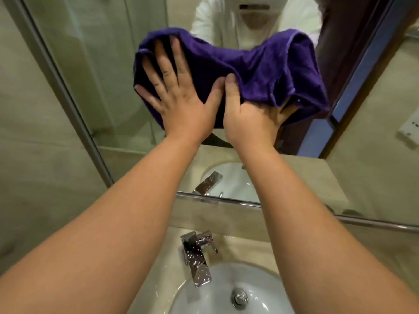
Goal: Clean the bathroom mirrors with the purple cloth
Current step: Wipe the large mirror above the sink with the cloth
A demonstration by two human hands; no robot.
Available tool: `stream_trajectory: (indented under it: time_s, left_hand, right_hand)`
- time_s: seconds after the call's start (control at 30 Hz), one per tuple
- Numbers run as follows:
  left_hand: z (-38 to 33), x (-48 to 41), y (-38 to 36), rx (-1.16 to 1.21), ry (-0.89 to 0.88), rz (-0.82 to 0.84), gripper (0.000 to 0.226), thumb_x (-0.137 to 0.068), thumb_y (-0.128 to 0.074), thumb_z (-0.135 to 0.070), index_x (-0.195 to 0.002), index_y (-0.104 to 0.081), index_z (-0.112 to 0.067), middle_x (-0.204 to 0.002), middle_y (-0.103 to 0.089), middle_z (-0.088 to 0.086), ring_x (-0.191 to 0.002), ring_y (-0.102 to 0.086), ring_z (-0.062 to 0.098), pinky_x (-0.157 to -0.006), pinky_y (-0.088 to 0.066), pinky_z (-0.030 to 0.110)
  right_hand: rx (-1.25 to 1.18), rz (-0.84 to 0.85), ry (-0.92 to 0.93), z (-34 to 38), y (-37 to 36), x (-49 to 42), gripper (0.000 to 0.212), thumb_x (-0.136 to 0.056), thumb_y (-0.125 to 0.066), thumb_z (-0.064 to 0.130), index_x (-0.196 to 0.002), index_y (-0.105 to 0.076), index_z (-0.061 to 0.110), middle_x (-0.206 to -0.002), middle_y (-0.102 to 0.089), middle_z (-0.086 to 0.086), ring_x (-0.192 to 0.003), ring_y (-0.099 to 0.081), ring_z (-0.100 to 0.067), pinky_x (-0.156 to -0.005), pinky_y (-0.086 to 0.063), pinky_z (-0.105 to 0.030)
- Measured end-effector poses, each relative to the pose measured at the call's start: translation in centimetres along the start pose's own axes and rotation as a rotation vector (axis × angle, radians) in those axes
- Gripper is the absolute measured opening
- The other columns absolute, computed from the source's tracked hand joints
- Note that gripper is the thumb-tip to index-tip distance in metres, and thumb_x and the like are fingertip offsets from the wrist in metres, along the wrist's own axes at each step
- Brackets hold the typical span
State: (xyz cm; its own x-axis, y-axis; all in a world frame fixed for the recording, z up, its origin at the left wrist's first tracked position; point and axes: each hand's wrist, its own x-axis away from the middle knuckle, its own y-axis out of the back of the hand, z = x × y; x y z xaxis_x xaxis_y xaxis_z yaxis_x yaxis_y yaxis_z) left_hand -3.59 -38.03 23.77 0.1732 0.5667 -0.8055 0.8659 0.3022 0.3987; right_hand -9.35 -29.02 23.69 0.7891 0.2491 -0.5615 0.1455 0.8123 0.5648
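Observation:
The purple cloth (260,71) is spread against the wall mirror (108,64) above the sink. My left hand (176,96) lies flat on the cloth's left part, fingers straight and spread, pressing it to the glass. My right hand (251,114) is at the cloth's lower right part; its fingers are hidden under a fold of the cloth and the thumb lies along the cloth's front. The mirror reflects a person in a white top behind the cloth.
Below the mirror runs a metal rail (226,200) and a beige stone counter (158,257). A wet chrome faucet (197,257) stands over the white basin (226,295) with its drain plug (239,295). A second mirror panel (385,132) angles off at the right.

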Motion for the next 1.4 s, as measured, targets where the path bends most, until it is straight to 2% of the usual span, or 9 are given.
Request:
stream_trajectory:
  time_s: [0.23,0.47,0.57,0.67,0.83,0.97,1.07,1.23,1.4]
  left_hand:
    - [7.3,13.3,-4.8,-0.003,0.108,0.380,0.098,-0.081,-0.040,-0.068,-0.149,-0.010,-0.004,-0.150,-0.028,0.041,-0.132,-0.027,0.068,-0.104,-0.012,0.080]
    - [11.4,24.0,-6.7,-0.077,0.364,0.835,0.093,-0.081,-0.041,-0.059,-0.131,-0.048,0.018,-0.124,-0.054,0.044,-0.109,-0.056,0.061,-0.098,-0.039,0.074]
    - [11.8,25.0,-6.5,-0.022,0.422,0.851,0.105,-0.083,-0.023,-0.069,-0.152,-0.005,0.008,-0.151,-0.027,0.039,-0.139,-0.028,0.055,-0.117,-0.006,0.063]
    - [13.8,24.7,-6.8,0.080,0.523,0.832,0.087,-0.087,-0.010,-0.074,-0.127,0.049,-0.023,-0.162,0.018,0.020,-0.149,0.018,0.034,-0.108,0.033,0.036]
    - [18.4,20.1,-6.4,0.013,0.501,0.592,0.076,-0.093,-0.010,-0.041,-0.151,0.002,0.007,-0.151,0.007,0.047,-0.143,0.013,0.056,-0.115,0.014,0.055]
    - [18.9,14.8,-3.9,0.229,0.647,0.485,0.085,-0.080,-0.007,-0.065,-0.139,0.035,-0.020,-0.159,0.028,0.020,-0.149,0.022,0.037,-0.109,0.029,0.030]
    - [15.8,8.3,-1.5,0.251,0.464,0.291,0.088,-0.085,-0.021,-0.064,-0.146,0.024,-0.018,-0.162,0.018,0.019,-0.149,0.013,0.041,-0.114,0.023,0.047]
    - [9.2,-6.3,3.7,0.159,0.139,-0.020,0.096,-0.088,-0.031,-0.076,-0.158,-0.009,-0.013,-0.164,-0.009,0.021,-0.149,-0.004,0.047,-0.112,0.007,0.068]
    - [6.3,-13.2,6.7,0.015,-0.010,-0.117,0.115,-0.076,-0.020,-0.093,-0.158,-0.016,-0.013,-0.164,-0.014,0.019,-0.150,-0.008,0.043,-0.112,0.002,0.071]
  right_hand:
    - [0.007,0.179,-0.241,-8.6,-8.9,11.3,0.095,-0.079,-0.013,0.083,-0.155,-0.031,0.029,-0.164,-0.026,-0.003,-0.151,-0.015,-0.025,-0.113,0.006,-0.028]
    - [-0.017,0.369,-0.501,-13.5,-13.3,20.0,0.086,-0.082,-0.021,0.079,-0.154,-0.033,0.034,-0.160,-0.036,0.002,-0.145,-0.030,-0.023,-0.120,-0.016,-0.036]
    - [0.022,0.393,-0.514,-13.2,-13.5,20.2,0.085,-0.083,-0.018,0.079,-0.153,-0.035,0.034,-0.158,-0.038,0.003,-0.146,-0.029,-0.023,-0.123,-0.015,-0.038]
    - [-0.082,0.419,-0.484,-11.0,-13.6,20.1,0.085,-0.083,-0.017,0.077,-0.153,-0.037,0.033,-0.158,-0.039,0.003,-0.146,-0.030,-0.023,-0.121,-0.020,-0.042]
    - [-0.150,0.357,-0.207,-5.3,-14.2,20.3,0.080,-0.087,-0.023,0.080,-0.149,-0.043,0.033,-0.155,-0.040,0.001,-0.143,-0.029,-0.022,-0.119,-0.017,-0.029]
    - [-0.242,0.240,-0.158,-1.4,-13.1,18.2,0.071,-0.090,-0.027,0.078,-0.148,-0.036,0.038,-0.152,-0.041,-0.001,-0.139,-0.026,-0.015,-0.118,-0.008,-0.024]
    - [-0.191,0.112,-0.068,1.8,-10.8,13.3,0.076,-0.090,-0.031,0.073,-0.152,-0.034,0.029,-0.157,-0.035,-0.012,-0.141,-0.020,-0.017,-0.113,0.010,-0.011]
    - [-0.178,-0.082,0.050,9.9,-4.4,1.9,0.084,-0.092,-0.028,0.075,-0.160,-0.011,0.028,-0.168,-0.005,-0.012,-0.150,0.000,-0.020,-0.103,0.033,-0.019]
    - [-0.075,-0.268,0.131,15.3,-0.6,-4.3,0.080,-0.096,-0.025,0.067,-0.160,-0.014,0.021,-0.167,-0.010,-0.015,-0.153,-0.002,-0.033,-0.114,0.021,-0.038]
